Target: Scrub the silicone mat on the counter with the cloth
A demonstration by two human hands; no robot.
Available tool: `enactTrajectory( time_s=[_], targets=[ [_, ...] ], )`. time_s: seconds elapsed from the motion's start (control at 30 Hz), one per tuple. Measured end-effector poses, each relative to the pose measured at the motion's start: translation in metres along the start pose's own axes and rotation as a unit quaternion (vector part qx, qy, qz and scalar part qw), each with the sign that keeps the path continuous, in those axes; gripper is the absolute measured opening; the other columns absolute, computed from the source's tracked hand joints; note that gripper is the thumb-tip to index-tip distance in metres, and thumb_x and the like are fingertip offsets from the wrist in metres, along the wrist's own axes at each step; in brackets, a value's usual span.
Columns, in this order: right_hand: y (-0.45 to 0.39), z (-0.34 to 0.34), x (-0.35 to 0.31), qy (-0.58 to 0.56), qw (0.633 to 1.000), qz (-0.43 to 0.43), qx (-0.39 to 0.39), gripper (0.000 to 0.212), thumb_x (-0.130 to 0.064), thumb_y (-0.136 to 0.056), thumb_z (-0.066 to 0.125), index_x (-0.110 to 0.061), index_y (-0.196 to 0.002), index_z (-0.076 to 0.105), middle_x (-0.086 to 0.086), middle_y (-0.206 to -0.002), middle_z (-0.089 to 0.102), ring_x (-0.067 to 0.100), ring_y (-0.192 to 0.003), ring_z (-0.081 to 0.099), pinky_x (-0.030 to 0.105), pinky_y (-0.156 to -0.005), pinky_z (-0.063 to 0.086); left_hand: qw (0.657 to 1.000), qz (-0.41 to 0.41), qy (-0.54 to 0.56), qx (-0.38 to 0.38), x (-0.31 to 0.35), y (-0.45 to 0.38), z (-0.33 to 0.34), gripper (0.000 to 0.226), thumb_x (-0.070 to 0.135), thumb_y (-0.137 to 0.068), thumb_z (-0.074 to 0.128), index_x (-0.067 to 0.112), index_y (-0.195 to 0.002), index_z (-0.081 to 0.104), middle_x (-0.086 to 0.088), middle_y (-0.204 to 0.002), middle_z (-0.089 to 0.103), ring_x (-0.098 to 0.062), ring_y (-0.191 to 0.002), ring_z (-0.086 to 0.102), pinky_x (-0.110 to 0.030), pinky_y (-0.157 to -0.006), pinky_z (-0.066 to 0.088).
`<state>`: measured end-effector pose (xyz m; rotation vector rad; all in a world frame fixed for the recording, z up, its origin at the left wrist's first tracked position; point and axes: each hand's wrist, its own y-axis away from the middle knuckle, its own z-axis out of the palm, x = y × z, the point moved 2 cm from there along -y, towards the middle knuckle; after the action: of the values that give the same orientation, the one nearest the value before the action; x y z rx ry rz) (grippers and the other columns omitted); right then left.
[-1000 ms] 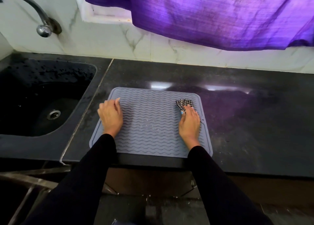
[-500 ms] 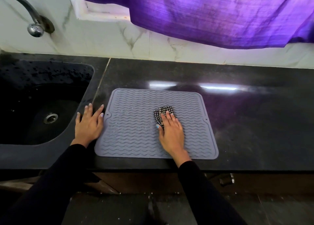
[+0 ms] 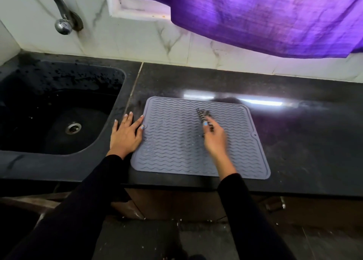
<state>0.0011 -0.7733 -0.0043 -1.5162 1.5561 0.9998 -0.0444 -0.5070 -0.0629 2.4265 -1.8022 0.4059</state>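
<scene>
The right hand (image 3: 215,140) has swept the cloth (image 3: 204,117) rightward; fingers grip it mid-scrub. The left hand (image 3: 125,136), fingers spread, braces the mat (image 3: 176,151). Next: the untouched near corners.

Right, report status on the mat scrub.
Left hand flat on counter, fingertips at mat edge. Right hand grips cloth on mat. Nothing in the way.

One head camera, looking forward and down at the table.

The wide-angle view comes from above the table's (image 3: 294,142) front edge and faces the tiled wall (image 3: 137,42) behind it. It is close: both sleeves come in from the bottom edge. The sink (image 3: 59,112) fills the left side, the purple curtain (image 3: 255,18) the top right, and the floor (image 3: 157,240) shows below.
</scene>
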Motion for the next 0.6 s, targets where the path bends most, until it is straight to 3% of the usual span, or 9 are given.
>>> enactTrajectory(
  time_s=[0.07, 0.13, 0.2, 0.33, 0.43, 0.5, 0.53, 0.57, 0.6],
  targets=[
    [0.033, 0.029, 0.0, 0.206, 0.971, -0.102, -0.068, 0.045, -0.032, -0.099, 0.037, -0.018, -0.141, 0.037, 0.004, -0.146, 0.039, 0.021, -0.127, 0.044, 0.027, -0.104, 0.033, 1.0, 0.001, 0.002, -0.001, 0.0, 0.001, 0.0, 0.055, 0.047, -0.092, 0.016, 0.033, -0.144, 0.025, -0.008, -0.155, 0.018, -0.022, -0.144, 0.011, -0.049, -0.116, 0.003],
    [0.052, 0.052, 0.015, 0.373, 0.906, -0.184, -0.078, 0.061, -0.048, -0.097, 0.023, -0.016, -0.148, 0.018, 0.007, -0.156, 0.015, 0.022, -0.144, 0.015, 0.036, -0.118, 0.009, 1.0, 0.001, 0.005, -0.001, 0.001, 0.001, -0.001, 0.058, 0.048, -0.089, 0.014, 0.033, -0.144, 0.025, -0.008, -0.155, 0.017, -0.021, -0.144, 0.011, -0.048, -0.116, 0.002],
    [0.049, 0.055, 0.022, 0.408, 0.891, -0.18, -0.079, 0.069, -0.056, -0.094, 0.016, -0.013, -0.149, 0.009, 0.009, -0.158, 0.005, 0.022, -0.146, 0.002, 0.037, -0.119, 0.0, 1.0, 0.001, 0.004, 0.003, 0.001, 0.001, 0.0, 0.06, 0.049, -0.088, 0.013, 0.033, -0.144, 0.025, -0.008, -0.156, 0.017, -0.021, -0.144, 0.01, -0.049, -0.116, 0.002],
    [0.039, 0.051, 0.024, 0.413, 0.886, -0.187, -0.1, 0.067, -0.055, -0.095, 0.017, -0.016, -0.149, 0.01, 0.006, -0.158, 0.004, 0.018, -0.146, 0.001, 0.032, -0.116, -0.003, 1.0, 0.003, 0.007, 0.004, 0.001, 0.001, 0.001, 0.054, 0.05, -0.093, 0.017, 0.033, -0.145, 0.024, -0.008, -0.156, 0.016, -0.021, -0.144, 0.009, -0.048, -0.115, 0.001],
    [0.036, 0.046, 0.023, 0.353, 0.911, -0.185, -0.109, 0.051, -0.04, -0.099, 0.029, -0.021, -0.147, 0.022, -0.001, -0.156, 0.016, 0.013, -0.144, 0.015, 0.028, -0.115, 0.003, 1.0, 0.002, 0.007, 0.002, 0.001, 0.001, 0.002, 0.049, 0.044, -0.097, 0.024, 0.033, -0.145, 0.022, -0.008, -0.156, 0.014, -0.021, -0.145, 0.007, -0.048, -0.116, 0.0],
    [0.03, 0.039, 0.016, 0.244, 0.954, -0.13, -0.114, 0.043, -0.033, -0.099, 0.036, -0.025, -0.141, 0.036, -0.003, -0.151, 0.032, 0.011, -0.121, 0.047, 0.037, -0.113, 0.028, 1.0, 0.001, 0.008, 0.001, 0.002, 0.001, 0.001, 0.05, 0.044, -0.097, 0.025, 0.033, -0.145, 0.022, -0.008, -0.156, 0.014, -0.021, -0.145, 0.007, -0.048, -0.116, 0.0],
    [0.024, 0.034, 0.012, 0.146, 0.98, -0.07, -0.115, 0.04, -0.031, -0.099, 0.038, -0.023, -0.137, 0.043, -0.001, -0.144, 0.043, 0.008, -0.1, 0.053, 0.035, -0.099, 0.042, 1.0, 0.001, 0.008, 0.0, 0.002, 0.001, 0.0, 0.05, 0.044, -0.097, 0.024, 0.033, -0.145, 0.022, -0.008, -0.156, 0.014, -0.021, -0.145, 0.007, -0.048, -0.116, 0.0],
    [0.017, 0.026, 0.009, 0.013, 0.993, 0.019, -0.112, 0.037, -0.029, -0.099, 0.04, -0.017, -0.132, 0.05, 0.004, -0.133, 0.054, 0.008, -0.088, 0.052, 0.029, -0.083, 0.047, 1.0, 0.0, 0.009, -0.001, 0.002, 0.001, 0.0, 0.049, 0.044, -0.097, 0.024, 0.033, -0.145, 0.022, -0.007, -0.156, 0.014, -0.021, -0.145, 0.007, -0.048, -0.116, 0.0],
    [0.01, 0.018, 0.004, -0.129, 0.981, 0.108, -0.1, 0.035, -0.028, -0.098, 0.041, -0.009, -0.125, 0.054, 0.009, -0.119, 0.061, 0.011, -0.082, 0.053, 0.025, -0.071, 0.045, 1.0, 0.0, 0.009, -0.001, 0.002, 0.001, 0.0, 0.049, 0.044, -0.097, 0.024, 0.033, -0.145, 0.023, -0.007, -0.156, 0.015, -0.021, -0.145, 0.007, -0.048, -0.116, 0.0]
  ],
)
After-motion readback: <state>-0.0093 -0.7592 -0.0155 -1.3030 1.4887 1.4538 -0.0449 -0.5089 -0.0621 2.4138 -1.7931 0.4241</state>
